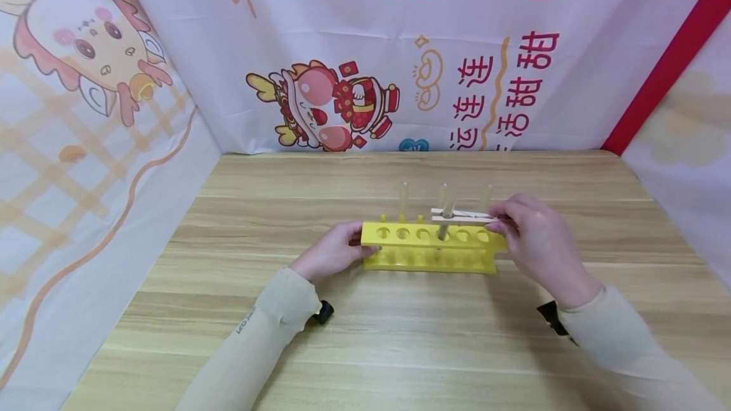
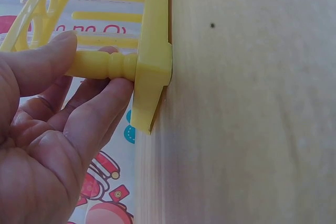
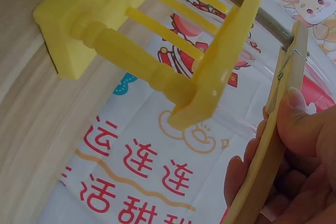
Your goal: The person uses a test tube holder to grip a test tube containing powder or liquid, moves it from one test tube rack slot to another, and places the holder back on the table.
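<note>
A long yellow plastic rack point(image 1: 428, 265) with a row of round holes stands on the pale brown wooden desk point(image 1: 365, 341). At the rack's left end is the left hand point(image 1: 337, 247). Its grip is closed round the end post, thumb on one side and fingers on the other. Near the rack's right end is the right hand point(image 1: 537, 240). Its grip is pinched tight on a light wooden clamp with a little metal spring point(image 3: 266, 156). The clamp's tips hug a clear glass test tube, dark in its lower part point(image 3: 274, 27), above the rack. That tube leans a bit and pokes down through the rack's fourth hole from the left (its round bottom hangs apart from the base). Three clear glass tubes point(image 1: 403, 196) stand up along the rack's back side. Behind the rack hangs a white cloth with red writing and a cartoon dragon point(image 1: 354, 30).
</note>
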The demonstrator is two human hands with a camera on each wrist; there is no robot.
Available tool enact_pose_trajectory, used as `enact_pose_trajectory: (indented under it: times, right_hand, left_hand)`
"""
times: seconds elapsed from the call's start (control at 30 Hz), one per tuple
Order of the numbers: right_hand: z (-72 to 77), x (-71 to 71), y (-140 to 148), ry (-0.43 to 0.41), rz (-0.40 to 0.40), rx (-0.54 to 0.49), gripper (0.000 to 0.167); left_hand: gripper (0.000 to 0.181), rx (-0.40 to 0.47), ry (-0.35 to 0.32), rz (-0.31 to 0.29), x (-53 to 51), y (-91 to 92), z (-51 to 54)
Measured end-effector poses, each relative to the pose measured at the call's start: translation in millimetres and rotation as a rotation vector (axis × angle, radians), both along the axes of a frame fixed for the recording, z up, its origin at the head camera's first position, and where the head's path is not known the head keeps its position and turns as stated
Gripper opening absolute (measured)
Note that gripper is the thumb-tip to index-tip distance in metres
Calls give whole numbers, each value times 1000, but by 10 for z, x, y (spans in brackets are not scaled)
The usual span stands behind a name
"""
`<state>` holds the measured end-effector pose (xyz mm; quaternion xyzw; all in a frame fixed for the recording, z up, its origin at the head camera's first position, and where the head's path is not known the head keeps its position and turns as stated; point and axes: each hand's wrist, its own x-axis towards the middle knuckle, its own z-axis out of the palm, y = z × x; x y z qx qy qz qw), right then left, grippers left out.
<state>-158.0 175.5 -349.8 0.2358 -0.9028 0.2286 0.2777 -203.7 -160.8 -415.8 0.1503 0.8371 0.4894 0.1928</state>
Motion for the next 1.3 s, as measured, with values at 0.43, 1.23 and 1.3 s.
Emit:
enact_pose_trajectory:
  times: [0.43,1.23,1.3]
  right_hand:
    - [-135,-18,-10,-20,-12,10,18]
    - [-227,-44,6,-16,2,33,16]
    - [-225,-47,6,-10,5,31,15]
  left_hand:
    - [31,-1,4,2,3,-7,6]
    - [30,-12,-1,1,-1,-8,14]
    - [31,-13,-1,0,-2,-9,12]
